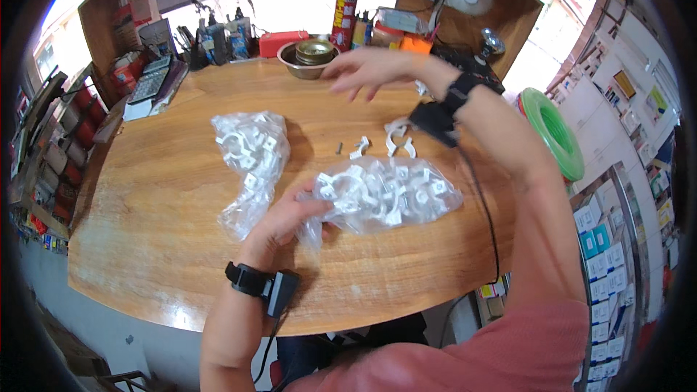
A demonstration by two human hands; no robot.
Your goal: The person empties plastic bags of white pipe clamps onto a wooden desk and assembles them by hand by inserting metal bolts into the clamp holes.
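Observation:
My left hand (289, 216) is closed on the left end of a clear plastic bag (392, 196) full of white plastic pipe clips, which lies on the wooden table (160, 247). Over the far part of the table, my right hand (374, 71) hovers with its fingers apart and nothing in them, nearest to a metal bowl (299, 67) that holds brass-coloured dishes (315, 51). A second bag of white clips (250, 152) rests to the left. Beyond the right bag lie a loose white clip (360, 148), a small screw (340, 148) and more white clip pieces (400, 138).
A red spray can (345, 11), a red box (282, 43) and bottles line the back edge. At the far left sits a calculator (150, 83). Black cables run from the devices strapped to my wrists. Green coiled hose (552, 134) hangs beyond the table's right side.

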